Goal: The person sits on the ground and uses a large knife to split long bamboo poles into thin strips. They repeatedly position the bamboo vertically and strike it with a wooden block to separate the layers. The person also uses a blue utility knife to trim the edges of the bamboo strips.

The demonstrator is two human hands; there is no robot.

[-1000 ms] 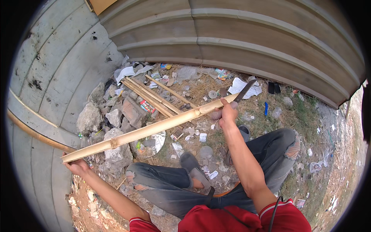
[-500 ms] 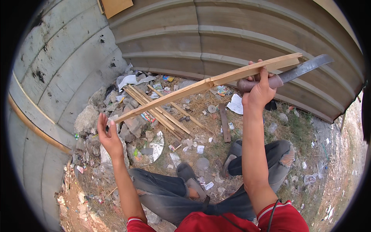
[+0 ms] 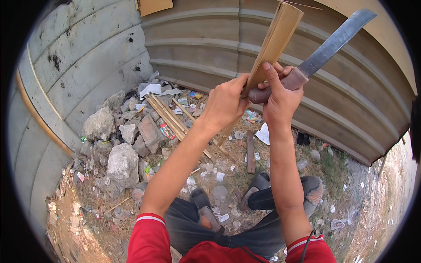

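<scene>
A split bamboo piece [image 3: 275,38] stands steeply tilted in front of me, its upper end leaning right and away. My left hand [image 3: 224,101] is closed around it near the middle. Beside it, my right hand [image 3: 281,97] grips the brown handle of a machete [image 3: 337,43], whose dark blade points up and to the right. The right thumb also rests against the bamboo's face. Below my hands, the bamboo's lower end shows partly behind the left wrist.
Several bamboo strips [image 3: 169,117] lie on the littered ground beside a heap of broken rocks [image 3: 123,164]. A dark flat wooden piece [image 3: 251,151] lies ahead of my feet. A corrugated metal wall [image 3: 193,33] closes the far side; a grey panel wall [image 3: 94,39] stands left.
The bamboo has swung from a long slant across the view to steeply upright. My left hand has moved right from its far end and closed on it. The machete blade now points higher.
</scene>
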